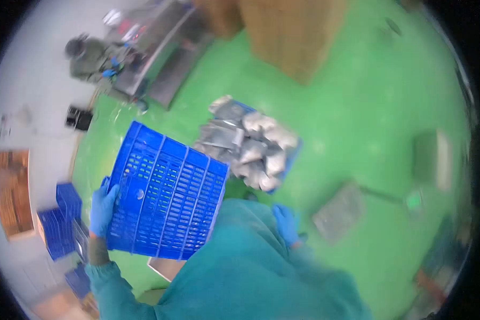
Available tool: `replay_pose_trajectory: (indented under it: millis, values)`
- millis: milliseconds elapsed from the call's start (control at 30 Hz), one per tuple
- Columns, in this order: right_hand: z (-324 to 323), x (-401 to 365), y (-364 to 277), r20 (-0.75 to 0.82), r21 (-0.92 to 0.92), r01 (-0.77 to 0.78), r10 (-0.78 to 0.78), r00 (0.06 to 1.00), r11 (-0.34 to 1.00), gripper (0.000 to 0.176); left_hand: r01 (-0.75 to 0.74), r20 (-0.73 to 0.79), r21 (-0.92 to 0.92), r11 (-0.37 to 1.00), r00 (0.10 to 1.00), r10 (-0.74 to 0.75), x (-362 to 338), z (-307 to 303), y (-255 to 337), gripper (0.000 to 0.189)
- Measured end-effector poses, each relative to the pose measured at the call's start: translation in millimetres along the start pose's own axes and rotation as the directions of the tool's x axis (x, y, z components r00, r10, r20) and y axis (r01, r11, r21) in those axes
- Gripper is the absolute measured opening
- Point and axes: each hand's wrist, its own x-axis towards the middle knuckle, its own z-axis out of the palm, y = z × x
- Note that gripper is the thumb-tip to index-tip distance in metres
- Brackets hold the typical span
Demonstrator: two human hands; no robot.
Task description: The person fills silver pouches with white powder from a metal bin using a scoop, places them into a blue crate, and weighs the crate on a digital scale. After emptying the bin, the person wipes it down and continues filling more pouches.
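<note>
My left hand (pixel 103 209), in a blue glove, is closed on the end of a blue slatted plastic crate (pixel 168 192). The crate is tilted, held up in front of my left side, with its slatted face toward me. My right hand (pixel 286 224), also gloved in blue, hangs beside my green gown (pixel 240 250) with its fingers stretched out and nothing in it. Ahead of me, a heap of grey and whitish bags (pixel 250 144) fills a blue container (pixel 294 157) on the floor. The held crate covers part of the heap's left side.
A grey floor scale (pixel 338 212) stands to the right. Large cardboard boxes (pixel 293 37) are at the top. A person (pixel 93 61) works at a metal table (pixel 154 42) at the upper left. Several blue crates (pixel 56 229) stand along the left wall.
</note>
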Motion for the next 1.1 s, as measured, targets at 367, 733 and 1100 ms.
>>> replay_pose_trajectory:
  millis: [367,733,1100]
  values:
    - [-72,-200,-58,-0.191,0.735,0.109,0.051,0.98,0.67,0.08,-0.216,0.312,-0.164,0.962,0.914,0.259,-312,52,169,0.032]
    - [-198,-276,172,-0.513,0.583,-0.217,0.561,0.65,0.783,0.075,-0.102,0.697,-0.361,0.927,0.631,0.341,-425,371,220,0.038]
    - [-151,-282,389,-0.417,0.645,-0.557,0.852,0.317,0.523,0.074,-0.379,0.659,-0.083,0.922,0.673,0.336,-528,709,210,0.052]
